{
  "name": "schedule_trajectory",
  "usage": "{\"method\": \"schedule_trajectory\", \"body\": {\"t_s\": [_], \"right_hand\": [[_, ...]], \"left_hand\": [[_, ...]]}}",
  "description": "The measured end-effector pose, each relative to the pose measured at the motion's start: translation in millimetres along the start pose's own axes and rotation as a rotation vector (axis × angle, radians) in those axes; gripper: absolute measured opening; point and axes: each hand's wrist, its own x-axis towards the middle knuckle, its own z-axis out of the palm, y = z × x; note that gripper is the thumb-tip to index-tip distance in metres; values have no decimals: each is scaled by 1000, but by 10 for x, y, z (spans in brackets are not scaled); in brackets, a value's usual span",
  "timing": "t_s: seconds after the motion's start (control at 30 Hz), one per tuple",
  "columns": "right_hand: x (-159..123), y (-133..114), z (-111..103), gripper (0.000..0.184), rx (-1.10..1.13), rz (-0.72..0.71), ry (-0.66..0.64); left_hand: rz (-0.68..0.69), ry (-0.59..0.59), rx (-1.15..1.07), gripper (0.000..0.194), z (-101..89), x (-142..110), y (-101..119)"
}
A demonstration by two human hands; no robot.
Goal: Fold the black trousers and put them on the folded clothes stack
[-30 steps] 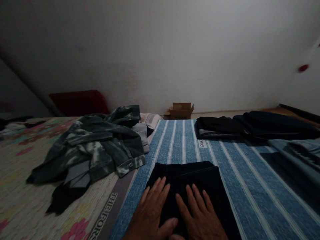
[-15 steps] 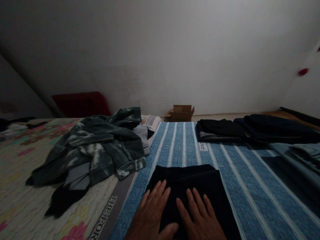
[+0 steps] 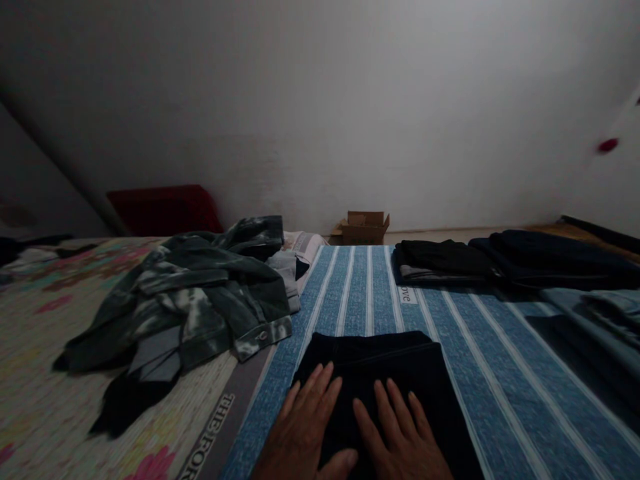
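Note:
Dark navy trousers (image 3: 380, 357), folded into a flat bundle, lie on the blue striped bedding in front of me. My left hand (image 3: 307, 423) rests palm down on the bundle's left part, fingers stretched out. On its right part lies my right hand (image 3: 403, 427), also flat with the fingers spread. Neither hand grips the cloth. The bundle's near end is hidden by my hands and the bottom of the view. To the left, a rumpled grey-green tie-dye denim garment (image 3: 200, 293) lies in a loose heap with grey and black cloth.
Folded dark clothes (image 3: 440, 257) and a larger navy stack (image 3: 555, 257) lie at the back right. Folded light-blue denim (image 3: 600, 327) is nearer, on the right. A cardboard box (image 3: 364, 230) and a red object (image 3: 163, 208) stand by the wall. Floral bedding (image 3: 40, 347) covers the left.

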Motion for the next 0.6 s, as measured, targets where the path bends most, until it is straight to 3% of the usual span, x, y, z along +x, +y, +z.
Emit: {"method": "schedule_trajectory", "body": {"t_s": [0.3, 0.6], "right_hand": [[-12, 14, 27, 41, -27, -1, 37], [5, 36, -40, 44, -6, -21, -36]], "left_hand": [[20, 37, 0, 73, 14, -3, -6], [44, 45, 34, 70, 40, -10, -37]]}}
